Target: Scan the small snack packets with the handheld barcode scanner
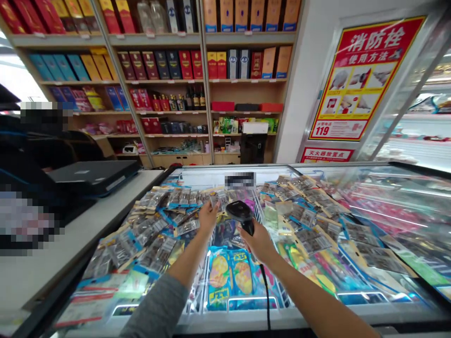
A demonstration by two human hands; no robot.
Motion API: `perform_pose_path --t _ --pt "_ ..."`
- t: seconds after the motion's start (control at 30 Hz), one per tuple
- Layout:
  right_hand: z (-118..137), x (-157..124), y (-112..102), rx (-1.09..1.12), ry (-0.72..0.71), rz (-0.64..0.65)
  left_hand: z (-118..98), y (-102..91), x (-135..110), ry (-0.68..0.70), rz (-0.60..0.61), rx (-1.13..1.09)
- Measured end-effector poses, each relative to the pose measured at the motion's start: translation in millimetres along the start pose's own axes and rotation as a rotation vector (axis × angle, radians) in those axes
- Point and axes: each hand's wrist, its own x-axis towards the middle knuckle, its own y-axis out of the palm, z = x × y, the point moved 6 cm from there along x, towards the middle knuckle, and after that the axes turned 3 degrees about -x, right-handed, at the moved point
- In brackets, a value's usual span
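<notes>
My right hand [259, 241] is wrapped round the grip of a black barcode scanner [241, 213], whose head points away from me over a chest freezer's glass lid [246, 307]. A black cable [265, 295] hangs from the scanner along my forearm. My left hand [207, 216] reaches forward and pinches a small clear packet [214, 199] at the edge of the many packets lying on the lid. Blue and yellow ice cream bags [229, 277] show under the glass between my arms.
Rows of clear snack packets [155, 234] cover the lid left and right [317, 220]. A white counter [66, 244] with a dark terminal [93, 176] stands on the left. Shelves of boxed bottles [183, 65] fill the back wall. A red fire-hydrant poster [362, 75] hangs on the right.
</notes>
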Motion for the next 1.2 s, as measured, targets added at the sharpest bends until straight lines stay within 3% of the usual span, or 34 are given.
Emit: perform_pose_path --t 0.23,1.2 --pt "0 -11 -2 -0.182 0.045 0.051 4 2.6 -2 -0.042 -0.015 -0.131" --pt "0 -15 -4 -0.216 0.012 0.025 2 1.9 -4 -0.077 -0.024 -0.129"
